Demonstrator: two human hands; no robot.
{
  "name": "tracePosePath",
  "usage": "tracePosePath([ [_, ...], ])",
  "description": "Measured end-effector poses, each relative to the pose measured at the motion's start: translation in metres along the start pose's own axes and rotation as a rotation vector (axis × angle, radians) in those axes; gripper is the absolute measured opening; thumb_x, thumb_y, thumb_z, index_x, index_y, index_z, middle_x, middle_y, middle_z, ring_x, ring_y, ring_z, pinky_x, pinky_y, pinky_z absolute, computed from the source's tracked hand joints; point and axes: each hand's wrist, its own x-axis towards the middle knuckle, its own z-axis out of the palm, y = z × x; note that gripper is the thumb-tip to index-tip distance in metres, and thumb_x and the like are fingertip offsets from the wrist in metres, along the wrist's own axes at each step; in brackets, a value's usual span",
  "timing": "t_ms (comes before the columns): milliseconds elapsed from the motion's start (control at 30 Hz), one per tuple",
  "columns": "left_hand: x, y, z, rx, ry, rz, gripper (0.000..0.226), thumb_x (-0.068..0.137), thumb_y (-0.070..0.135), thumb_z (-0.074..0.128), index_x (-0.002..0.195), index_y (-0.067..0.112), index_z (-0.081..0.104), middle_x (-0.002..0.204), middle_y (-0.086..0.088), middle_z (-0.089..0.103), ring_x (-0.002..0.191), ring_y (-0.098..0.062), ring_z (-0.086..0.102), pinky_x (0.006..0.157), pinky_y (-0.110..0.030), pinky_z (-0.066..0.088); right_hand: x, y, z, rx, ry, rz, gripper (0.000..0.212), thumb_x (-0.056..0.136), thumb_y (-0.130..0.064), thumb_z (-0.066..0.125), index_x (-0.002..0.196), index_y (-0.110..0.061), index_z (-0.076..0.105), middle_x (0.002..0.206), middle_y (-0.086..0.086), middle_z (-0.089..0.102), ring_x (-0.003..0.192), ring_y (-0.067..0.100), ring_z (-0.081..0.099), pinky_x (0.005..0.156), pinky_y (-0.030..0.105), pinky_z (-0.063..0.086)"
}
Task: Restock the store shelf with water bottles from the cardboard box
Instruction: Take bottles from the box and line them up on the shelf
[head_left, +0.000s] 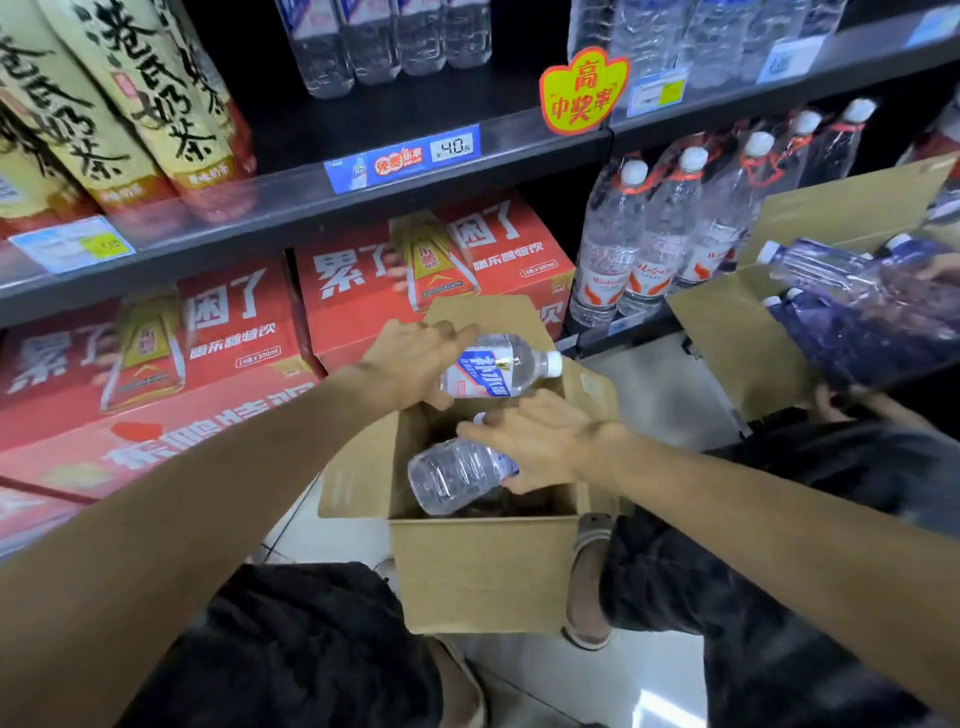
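A: Cardboard box (483, 577) on the floor, flaps open; contents dim.
B: Left hand (415, 361) grips one water bottle (498, 366) above it; right hand (540, 441) grips a second bottle (452, 475) at the box mouth.

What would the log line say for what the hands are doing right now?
left hand: holds labelled bottle | right hand: holds second bottle | both above open cardboard box | shelf: not yet reached

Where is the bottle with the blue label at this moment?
In the head view, the bottle with the blue label lies sideways in the left hand, above the open cardboard box and in front of the red cartons.
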Motion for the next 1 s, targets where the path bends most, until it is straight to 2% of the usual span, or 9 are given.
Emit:
tracePosePath([
  [100,-0.009,-0.011,-0.010,-0.051,0.026,-0.089,0.098,0.073,0.053,0.072,0.150,0.027,0.015,0.134,-0.004,0.053,0.111,-0.031,0.061,0.068,-0.034,0.034,-0.010,0.012,-0.016,-0.110,0.040,-0.012,0.069,0.073,-0.042,0.065,0.133,-0.028,0.034,0.115,0.002,0.063,0.094,0.028,0.065,0.057,0.029,0.034],
  [200,-0.019,-0.020,-0.011,-0.135,0.056,-0.192,0.100,0.069,0.056,0.074,0.148,0.032,0.018,0.129,-0.006,0.059,0.109,-0.033,0.062,0.069,-0.035,0.035,-0.020,0.025,-0.030,-0.158,0.087,-0.009,0.067,0.068,-0.039,0.068,0.126,-0.021,0.038,0.116,0.002,0.063,0.100,0.027,0.063,0.075,0.034,0.047],
  [267,-0.025,-0.025,-0.009,-0.223,0.060,-0.270,0.099,0.067,0.056,0.075,0.147,0.033,0.022,0.126,-0.008,0.060,0.108,-0.034,0.061,0.074,-0.037,0.040,-0.029,0.036,-0.034,-0.216,0.118,0.039,0.070,0.068,-0.039,0.067,0.124,-0.015,0.034,0.110,0.004,0.065,0.100,0.028,0.062,0.081,0.037,0.045],
  [367,-0.031,-0.030,-0.004,-0.347,0.077,-0.392,0.095,0.065,0.059,0.075,0.144,0.033,0.030,0.117,-0.009,0.064,0.102,-0.032,0.063,0.073,-0.034,0.038,-0.044,0.055,-0.035,-0.280,0.171,0.094,0.070,0.070,-0.040,0.066,0.123,-0.012,0.028,0.105,0.006,0.065,0.102,0.029,0.055,0.082,0.037,0.040],
  [533,-0.040,-0.035,-0.006,-0.520,0.153,-0.498,0.091,0.063,0.063,0.074,0.140,0.036,0.034,0.107,-0.004,0.068,0.091,-0.029,0.064,0.067,-0.030,0.039,-0.056,0.071,-0.050,-0.317,0.250,0.110,0.061,0.064,-0.036,0.071,0.109,-0.010,0.040,0.108,0.007,0.065,0.104,0.031,0.056,0.080,0.040,0.044],
  [667,-0.040,-0.039,-0.030,-0.692,0.269,-0.519,0.081,0.064,0.057,0.077,0.132,0.033,0.041,0.104,0.000,0.068,0.079,-0.017,0.058,0.066,-0.029,0.042,-0.048,0.083,-0.082,-0.334,0.323,0.117,0.067,0.062,-0.033,0.073,0.117,-0.008,0.044,0.124,0.009,0.060,0.120,0.033,0.053,0.106,0.047,0.037],
  [767,-0.037,-0.046,-0.059,-0.739,0.327,-0.548,0.086,0.061,0.063,0.075,0.135,0.035,0.039,0.110,-0.001,0.067,0.096,-0.026,0.064,0.077,-0.036,0.049,-0.038,0.093,-0.118,-0.322,0.370,0.144,0.076,0.058,-0.032,0.078,0.123,-0.002,0.052,0.127,0.013,0.057,0.123,0.033,0.053,0.113,0.051,0.031],
  [900,-0.040,-0.060,-0.095,-0.810,0.419,-0.556,0.083,0.051,0.073,0.065,0.125,0.040,0.045,0.109,0.002,0.068,0.103,-0.028,0.063,0.086,-0.044,0.051,-0.027,0.106,-0.172,-0.250,0.434,0.185,0.075,0.059,-0.034,0.073,0.121,-0.003,0.045,0.117,0.013,0.053,0.104,0.033,0.057,0.109,0.053,0.031],
  [1000,-0.040,-0.070,-0.112,-0.918,0.497,-0.560,0.076,0.055,0.066,0.070,0.122,0.033,0.051,0.107,0.005,0.069,0.102,-0.023,0.064,0.090,-0.044,0.051,-0.022,0.114,-0.207,-0.211,0.406,0.192,0.077,0.064,-0.048,0.069,0.122,-0.007,0.040,0.107,0.011,0.050,0.088,0.034,0.054,0.079,0.039,0.038],
])
